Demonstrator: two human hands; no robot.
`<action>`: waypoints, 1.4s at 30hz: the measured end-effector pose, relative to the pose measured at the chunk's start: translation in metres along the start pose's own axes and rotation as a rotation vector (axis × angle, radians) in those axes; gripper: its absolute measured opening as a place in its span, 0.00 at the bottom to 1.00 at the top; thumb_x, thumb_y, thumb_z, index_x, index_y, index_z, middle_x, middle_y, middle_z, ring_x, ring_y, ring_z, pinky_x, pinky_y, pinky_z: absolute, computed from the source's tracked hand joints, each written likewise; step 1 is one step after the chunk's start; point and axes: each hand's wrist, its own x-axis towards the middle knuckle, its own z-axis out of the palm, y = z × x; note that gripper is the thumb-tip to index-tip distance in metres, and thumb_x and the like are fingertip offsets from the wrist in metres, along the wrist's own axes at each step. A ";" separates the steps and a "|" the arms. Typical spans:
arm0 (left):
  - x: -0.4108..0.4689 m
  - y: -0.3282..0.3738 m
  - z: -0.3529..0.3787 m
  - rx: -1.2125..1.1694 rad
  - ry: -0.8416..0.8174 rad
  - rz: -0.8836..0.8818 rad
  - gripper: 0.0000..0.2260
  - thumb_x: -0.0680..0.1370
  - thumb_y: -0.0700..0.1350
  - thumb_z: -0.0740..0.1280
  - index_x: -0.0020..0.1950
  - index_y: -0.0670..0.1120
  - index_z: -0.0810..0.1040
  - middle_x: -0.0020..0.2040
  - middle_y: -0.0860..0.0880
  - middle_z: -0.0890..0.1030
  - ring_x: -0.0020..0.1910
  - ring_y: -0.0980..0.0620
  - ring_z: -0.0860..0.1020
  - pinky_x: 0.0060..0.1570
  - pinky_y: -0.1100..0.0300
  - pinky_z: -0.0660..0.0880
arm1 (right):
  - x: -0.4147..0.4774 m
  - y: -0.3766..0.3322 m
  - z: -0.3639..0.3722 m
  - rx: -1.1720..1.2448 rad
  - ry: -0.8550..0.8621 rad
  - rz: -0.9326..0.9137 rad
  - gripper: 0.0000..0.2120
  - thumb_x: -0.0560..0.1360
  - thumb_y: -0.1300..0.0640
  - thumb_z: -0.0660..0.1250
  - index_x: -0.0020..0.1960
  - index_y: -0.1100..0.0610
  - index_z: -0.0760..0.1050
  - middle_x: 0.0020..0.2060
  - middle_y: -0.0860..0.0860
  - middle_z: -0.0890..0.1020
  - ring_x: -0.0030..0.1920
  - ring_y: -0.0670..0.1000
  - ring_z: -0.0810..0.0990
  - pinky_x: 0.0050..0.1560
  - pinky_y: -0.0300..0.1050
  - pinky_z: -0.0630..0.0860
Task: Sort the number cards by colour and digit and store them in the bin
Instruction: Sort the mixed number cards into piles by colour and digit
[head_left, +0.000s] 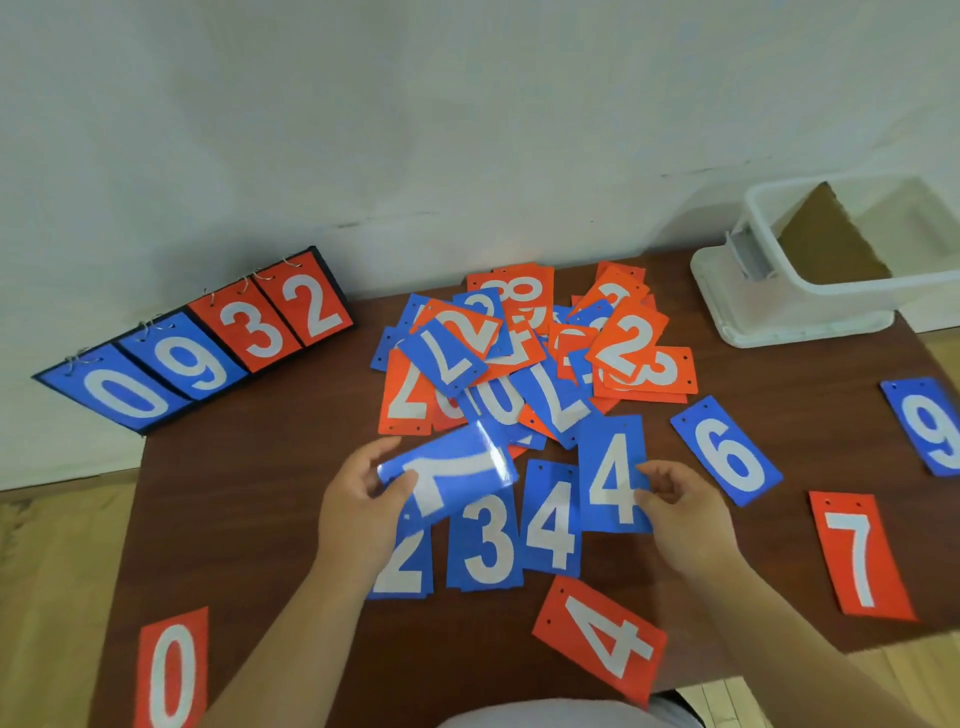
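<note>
White wall backs a dark brown table strewn with red and blue number cards. Above the table's middle, the left hand pinches a blue card by its left end, thumb on top and fingers behind; the card lies sideways, glare across it, and its digit looks like a 7. The right hand holds a blue 4 upright by its right edge, fingers curled around it.

Under both held cards a row of blue cards lies flat on the table: a blue 2 partly beneath the left hand, a blue 3 and another blue 4 card, edges overlapping. Just beyond them toward the far edge sits a loose pile of mixed red and blue cards, many upside down.

Right of the pile lies a blue 6, tilted. Near the right edge are a blue 9 and a red 7. Toward the near edge a red 4 lies askew, and a red 0 sits at the near left corner.

At the far right corner a clear plastic bin stands on its white lid, with a brown cardboard sheet inside. At the far left corner a flip scoreboard shows 0 9 3 2.
</note>
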 end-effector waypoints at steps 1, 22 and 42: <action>-0.005 -0.009 -0.004 0.031 -0.007 -0.007 0.13 0.79 0.46 0.72 0.61 0.58 0.77 0.53 0.55 0.84 0.46 0.57 0.85 0.34 0.56 0.83 | -0.007 0.005 0.006 -0.013 -0.020 0.008 0.10 0.78 0.59 0.71 0.57 0.48 0.77 0.49 0.42 0.80 0.52 0.46 0.80 0.42 0.39 0.77; -0.039 -0.006 0.077 0.191 -0.442 0.131 0.14 0.81 0.46 0.68 0.61 0.65 0.77 0.61 0.59 0.78 0.59 0.60 0.77 0.57 0.57 0.78 | -0.044 -0.035 0.002 -0.266 -0.509 -0.328 0.09 0.77 0.58 0.71 0.46 0.43 0.78 0.47 0.42 0.82 0.49 0.44 0.81 0.47 0.44 0.80; -0.178 -0.116 0.179 1.219 -0.396 0.264 0.30 0.80 0.65 0.50 0.81 0.59 0.53 0.83 0.47 0.53 0.80 0.42 0.53 0.75 0.40 0.55 | 0.023 0.077 -0.089 -0.315 -0.424 -0.255 0.07 0.78 0.58 0.69 0.51 0.47 0.77 0.45 0.47 0.81 0.42 0.47 0.79 0.35 0.41 0.72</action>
